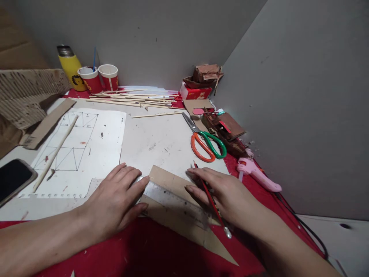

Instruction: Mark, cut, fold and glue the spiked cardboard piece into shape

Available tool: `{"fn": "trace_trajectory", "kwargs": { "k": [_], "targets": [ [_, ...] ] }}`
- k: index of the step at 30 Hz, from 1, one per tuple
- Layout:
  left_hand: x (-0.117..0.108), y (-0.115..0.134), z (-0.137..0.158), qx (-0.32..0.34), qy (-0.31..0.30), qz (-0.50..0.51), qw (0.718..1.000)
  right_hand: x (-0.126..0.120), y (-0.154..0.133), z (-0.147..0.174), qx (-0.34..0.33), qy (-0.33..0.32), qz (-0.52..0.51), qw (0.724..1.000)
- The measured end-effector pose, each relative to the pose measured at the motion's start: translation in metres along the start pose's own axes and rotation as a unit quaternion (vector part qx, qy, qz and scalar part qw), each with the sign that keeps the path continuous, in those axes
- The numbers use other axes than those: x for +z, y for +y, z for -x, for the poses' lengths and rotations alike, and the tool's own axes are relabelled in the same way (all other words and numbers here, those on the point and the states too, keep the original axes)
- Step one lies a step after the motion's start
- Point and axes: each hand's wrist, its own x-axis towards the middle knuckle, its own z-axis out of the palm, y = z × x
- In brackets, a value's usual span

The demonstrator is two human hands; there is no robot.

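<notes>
A clear ruler lies slantwise across a piece of tan cardboard at the table's front edge. My left hand is closed about the ruler's left end, index finger on top and thumb at the near side. In my right hand is a red pencil, its point facing away from me and its silvery end toward me. The right fingertips rest by the cardboard's far edge, close to the ruler's right part. My right hand hides some of the cardboard behind it.
Orange-and-green scissors lie beyond my right hand, a pink glue gun farther right. A drawing sheet with a stick and a phone are at left. Thin sticks, paper cups and a yellow bottle stand behind.
</notes>
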Motion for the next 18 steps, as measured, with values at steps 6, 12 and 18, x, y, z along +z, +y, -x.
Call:
{"fn": "trace_trajectory", "kwargs": {
  "k": [6, 12, 18],
  "targets": [
    [0.002, 0.000, 0.005, -0.039, -0.018, 0.042, 0.998, -0.004, 0.002, 0.001, 0.008, -0.037, -0.027, 0.999],
    [0.000, 0.003, 0.008, -0.084, -0.053, 0.083, 0.992, -0.011, 0.006, 0.001, 0.021, -0.098, -0.172, 0.980],
    [-0.006, 0.000, 0.006, -0.062, -0.058, 0.152, 0.985, -0.015, 0.006, -0.009, 0.040, -0.171, -0.313, 0.933]
  ]
}}
